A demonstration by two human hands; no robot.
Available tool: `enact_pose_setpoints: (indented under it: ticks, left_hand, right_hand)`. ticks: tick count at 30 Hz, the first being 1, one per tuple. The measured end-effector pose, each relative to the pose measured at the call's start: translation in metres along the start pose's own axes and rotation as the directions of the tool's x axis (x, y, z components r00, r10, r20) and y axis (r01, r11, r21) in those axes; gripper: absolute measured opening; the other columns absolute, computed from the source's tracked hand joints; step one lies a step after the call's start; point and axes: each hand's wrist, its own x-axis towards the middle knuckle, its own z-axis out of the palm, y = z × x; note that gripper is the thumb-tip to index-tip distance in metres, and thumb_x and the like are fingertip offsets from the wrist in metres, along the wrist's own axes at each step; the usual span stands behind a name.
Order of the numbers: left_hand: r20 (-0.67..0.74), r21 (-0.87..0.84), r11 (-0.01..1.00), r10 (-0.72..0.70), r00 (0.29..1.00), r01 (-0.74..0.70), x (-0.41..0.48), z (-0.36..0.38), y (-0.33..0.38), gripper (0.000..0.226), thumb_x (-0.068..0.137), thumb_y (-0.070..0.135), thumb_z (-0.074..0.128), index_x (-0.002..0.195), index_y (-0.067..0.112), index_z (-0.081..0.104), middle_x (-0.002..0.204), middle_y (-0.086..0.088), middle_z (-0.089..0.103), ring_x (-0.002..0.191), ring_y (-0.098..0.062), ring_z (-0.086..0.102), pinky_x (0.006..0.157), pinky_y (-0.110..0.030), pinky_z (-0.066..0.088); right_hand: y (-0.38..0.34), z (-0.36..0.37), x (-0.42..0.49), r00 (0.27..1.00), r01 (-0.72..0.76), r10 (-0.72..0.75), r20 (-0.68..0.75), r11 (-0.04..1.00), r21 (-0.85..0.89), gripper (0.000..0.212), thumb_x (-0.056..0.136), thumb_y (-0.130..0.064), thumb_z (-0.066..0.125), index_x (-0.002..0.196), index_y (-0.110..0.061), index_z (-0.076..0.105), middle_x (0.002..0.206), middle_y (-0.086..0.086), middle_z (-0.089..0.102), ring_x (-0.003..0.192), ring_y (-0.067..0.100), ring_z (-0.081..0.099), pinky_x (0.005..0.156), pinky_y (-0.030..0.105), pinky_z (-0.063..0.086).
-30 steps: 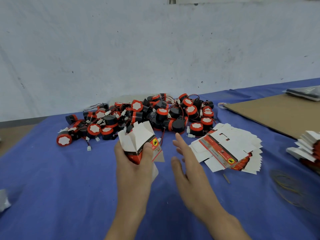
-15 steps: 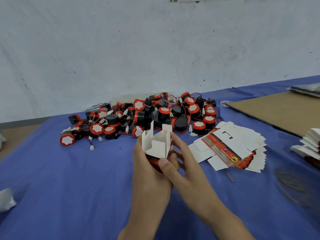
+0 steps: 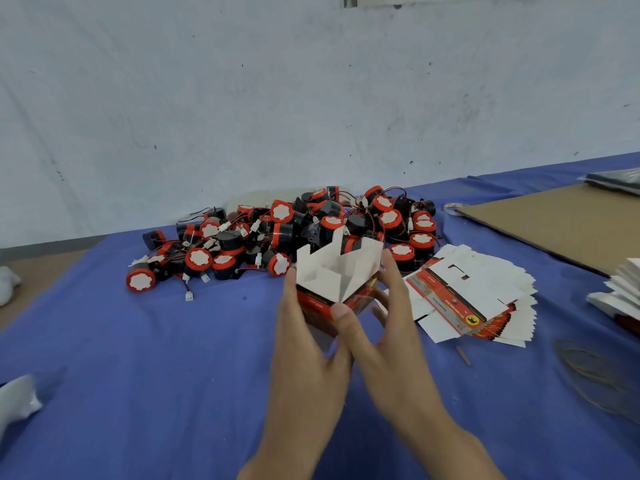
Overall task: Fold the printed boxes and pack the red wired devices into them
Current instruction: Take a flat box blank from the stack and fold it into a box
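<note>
left hand (image 3: 306, 344) and right hand (image 3: 394, 344) both grip the printed box (image 3: 334, 277), open end pointing up.

Left hand (image 3: 306, 348), right hand (image 3: 393, 344), bare.

The blue-clothed table (image 3: 173, 375) runs back to a pale wall. At its far middle sits a heap of red wired devices (image 3: 277, 233), wires tangled. Just right of the heap, a fanned stack of flat printed boxes (image 3: 478, 292) lies. A cardboard sheet (image 3: 561, 230) covers the far right. Loose rubber bands (image 3: 588, 372) lie near right, and a small stick (image 3: 463, 355) lies beside the flat boxes. A crumpled white scrap (image 3: 17, 400) lies near left.
</note>
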Motion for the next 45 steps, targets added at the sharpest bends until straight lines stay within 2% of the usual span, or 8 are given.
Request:
enact_pose_setpoints:
  ticks: [5, 10, 13, 17, 20, 23, 34, 45]
  left_hand:
    - [0.029, -0.332, 0.933, -0.139, 0.99, 0.141, 0.006, -0.013, 0.009, 0.052, 0.089, 0.036, 0.052, 0.139, 0.046, 0.042, 0.123, 0.033, 0.061, 0.109, 0.009, 0.061, 0.077, -0.007, 0.05]
    - [0.388, -0.471, 0.754, -0.29, 0.875, 0.458, 0.013, -0.029, 0.001, 0.036, 0.09, 0.038, 0.045, 0.11, 0.032, 0.074, 0.118, -0.004, 0.072, 0.112, -0.021, 0.067, 0.092, -0.038, 0.052]
    - [0.377, -0.374, 0.777, -0.371, 0.849, 0.506, 0.008, -0.018, 0.001, 0.04, 0.102, 0.037, 0.038, 0.099, 0.039, 0.077, 0.108, 0.0, 0.076, 0.101, -0.015, 0.071, 0.09, -0.038, 0.053]
    - [0.191, -0.299, 0.875, -0.335, 0.922, 0.38, 0.003, -0.011, 0.012, 0.026, 0.103, 0.045, 0.038, 0.118, 0.057, 0.056, 0.107, 0.035, 0.066, 0.098, 0.014, 0.063, 0.074, -0.007, 0.05]
    - [0.244, -0.405, 0.811, -0.349, 0.905, 0.423, -0.001, -0.009, 0.016, 0.053, 0.076, 0.073, 0.047, 0.121, 0.051, 0.063, 0.122, 0.018, 0.069, 0.113, -0.001, 0.065, 0.091, -0.025, 0.055]
    - [0.284, -0.462, 0.763, -0.357, 0.89, 0.453, -0.006, -0.009, 0.022, 0.059, 0.064, 0.082, 0.047, 0.11, 0.051, 0.069, 0.111, 0.011, 0.074, 0.104, -0.01, 0.07, 0.079, -0.031, 0.059]
    - [0.233, -0.438, 0.812, -0.312, 0.921, 0.386, -0.009, -0.01, 0.024, 0.086, 0.05, 0.103, 0.045, 0.115, 0.05, 0.066, 0.107, 0.008, 0.075, 0.1, -0.013, 0.072, 0.071, -0.026, 0.06]
    - [0.247, -0.378, 0.895, -0.147, 0.958, 0.235, 0.002, -0.021, 0.024, 0.024, 0.088, 0.029, 0.044, 0.106, 0.029, 0.06, 0.095, 0.002, 0.071, 0.085, -0.013, 0.07, 0.064, -0.023, 0.056]
  right_hand:
    - [-0.007, -0.014, 0.011, 0.998, -0.05, 0.054, -0.039, 0.994, 0.095, 0.05, 0.091, -0.073, 0.045, 0.138, -0.057, 0.043, 0.106, -0.024, 0.066, 0.101, -0.003, 0.064, 0.081, 0.008, 0.047]
    - [-0.017, -0.029, 0.012, 0.929, -0.317, 0.228, 0.292, 0.896, 0.311, 0.03, 0.079, -0.067, 0.063, 0.106, -0.056, 0.069, 0.114, -0.015, 0.073, 0.107, 0.007, 0.07, 0.082, 0.021, 0.057]
    - [-0.017, -0.017, 0.003, 0.889, -0.419, 0.296, 0.348, 0.833, 0.361, 0.036, 0.073, -0.072, 0.064, 0.098, -0.048, 0.074, 0.107, -0.004, 0.076, 0.1, 0.016, 0.073, 0.076, 0.022, 0.058]
    - [-0.017, -0.008, 0.003, 0.96, -0.263, 0.219, 0.172, 0.918, 0.297, 0.027, 0.076, -0.068, 0.066, 0.101, -0.057, 0.066, 0.1, -0.013, 0.076, 0.088, 0.008, 0.074, 0.064, 0.016, 0.056]
    - [-0.016, -0.005, -0.001, 0.993, -0.06, 0.056, 0.103, 0.997, 0.042, 0.038, 0.087, -0.065, 0.058, 0.124, -0.057, 0.054, 0.13, -0.022, 0.06, 0.117, 0.001, 0.061, 0.087, 0.017, 0.053]
    - [-0.009, -0.002, -0.01, 0.98, 0.17, -0.118, 0.159, 0.915, -0.366, 0.058, 0.094, -0.075, 0.031, 0.143, -0.046, 0.041, 0.151, -0.034, 0.03, 0.142, -0.001, 0.031, 0.109, 0.017, 0.033]
    - [-0.014, 0.0, -0.014, 0.974, 0.228, -0.215, 0.077, 0.887, -0.401, 0.053, 0.098, -0.07, 0.025, 0.112, -0.03, 0.057, 0.126, -0.026, 0.053, 0.128, 0.006, 0.046, 0.099, 0.019, 0.041]
    - [-0.015, -0.005, -0.019, 0.971, 0.195, -0.147, 0.187, 0.941, -0.275, 0.037, 0.094, -0.051, 0.041, 0.13, -0.044, 0.037, 0.148, -0.019, 0.033, 0.142, 0.009, 0.035, 0.105, 0.028, 0.042]
